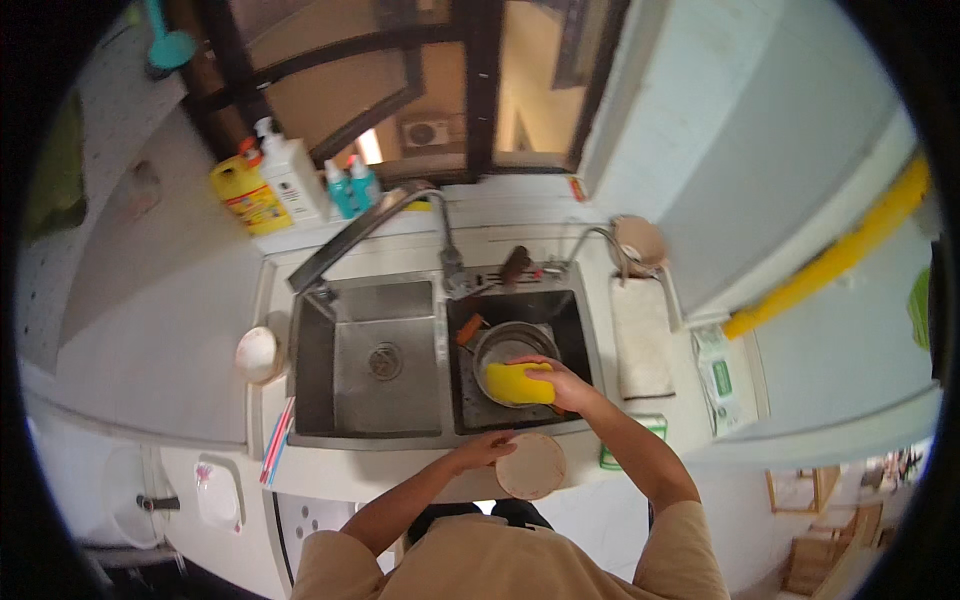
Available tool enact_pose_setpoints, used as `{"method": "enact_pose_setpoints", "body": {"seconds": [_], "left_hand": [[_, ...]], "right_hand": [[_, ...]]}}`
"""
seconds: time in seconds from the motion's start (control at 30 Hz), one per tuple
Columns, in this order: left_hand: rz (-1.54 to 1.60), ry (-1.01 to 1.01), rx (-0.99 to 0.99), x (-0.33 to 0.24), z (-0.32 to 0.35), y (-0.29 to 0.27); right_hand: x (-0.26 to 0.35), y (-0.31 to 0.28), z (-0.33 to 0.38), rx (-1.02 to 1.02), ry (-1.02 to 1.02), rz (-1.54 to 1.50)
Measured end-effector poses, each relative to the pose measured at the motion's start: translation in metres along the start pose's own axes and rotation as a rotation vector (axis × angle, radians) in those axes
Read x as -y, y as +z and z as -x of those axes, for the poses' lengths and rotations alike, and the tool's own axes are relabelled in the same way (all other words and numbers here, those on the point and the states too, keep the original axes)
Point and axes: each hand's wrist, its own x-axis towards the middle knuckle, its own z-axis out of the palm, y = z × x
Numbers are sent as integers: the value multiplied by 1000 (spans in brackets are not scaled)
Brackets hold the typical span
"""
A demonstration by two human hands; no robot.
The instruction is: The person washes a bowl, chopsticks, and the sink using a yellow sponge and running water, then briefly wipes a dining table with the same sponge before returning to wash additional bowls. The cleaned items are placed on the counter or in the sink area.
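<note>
My left hand (488, 450) is closed on the rim of a small round plate (531, 466), cream-coloured with faint marks, held at the front edge of the counter. In my right hand (560, 385) is a yellow sponge (518, 383), gripped from its right side above the right sink basin (467, 395). Below the sponge, a round metal pot (512, 343) stands in that basin, partly hidden by the sponge and hand. An orange-brown handle (469, 329) shows at the pot's upper left. Sponge and plate are apart.
The left basin (390, 405) has a drain (385, 361), with a tall faucet (365, 230) reaching over it. A bowl (259, 354) sits left of the sink. Bottles (291, 180) line the sill. At right lie a pale towel (642, 340) and a wipes pack (716, 375).
</note>
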Motion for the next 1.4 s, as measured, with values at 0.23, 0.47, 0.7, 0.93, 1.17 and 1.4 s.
{"method": "enact_pose_setpoints", "body": {"seconds": [0.23, 0.47, 0.7, 0.93, 1.17, 1.4], "left_hand": [[255, 163, -438, 64, 70, -122], [421, 309, -1394, 146, 210, -287], [-124, -173, -1582, 165, 237, -382], [-267, -121, -1597, 92, 251, -370], [-217, 127, -1538, 102, 251, -391], [851, 446, -678, 44, 186, -281]], "right_hand": [[2, 51, -76, 108, 108, 26], [-25, 140, -173, 211, 203, 49], [-53, 181, -208, 197, 191, 41], [-62, 155, -216, 51, 165, 48], [-59, 149, -220, 26, 111, -33], [-53, 142, -218, -19, 39, -105]]}}
